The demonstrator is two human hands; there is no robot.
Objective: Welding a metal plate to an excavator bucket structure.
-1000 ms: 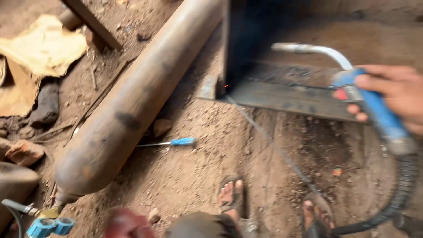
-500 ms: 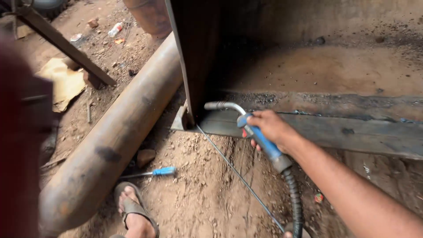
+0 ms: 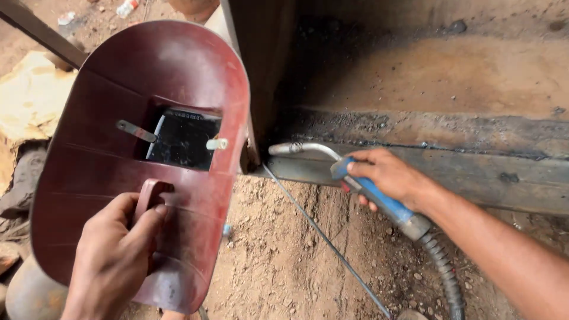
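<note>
My left hand [image 3: 115, 252] grips the handle of a dark red hand-held welding shield [image 3: 101, 118] with a small dark viewing window, raised at the left of the view. My right hand [image 3: 391, 176] is closed around the blue handle of a welding torch [image 3: 379, 198]. The torch's curved metal neck [image 3: 302, 148] points left toward the corner where a dark upright steel member [image 3: 261, 71] meets a long horizontal steel plate [image 3: 474, 172]. A corrugated black hose [image 3: 444, 272] runs from the torch down to the ground.
A thin metal rod [image 3: 323, 237] lies diagonally on the dirt floor [image 3: 284, 261]. A rusty cylinder [image 3: 29, 293] shows below the shield. Yellowish paper [image 3: 26, 101] and a dark bar [image 3: 35, 29] lie at the upper left. A dusty slab [image 3: 444, 77] sits behind the plate.
The red shield has come up in my left hand and now covers the left half of the view, hiding the cylinder and screwdriver. My right hand holds the torch near the same corner.
</note>
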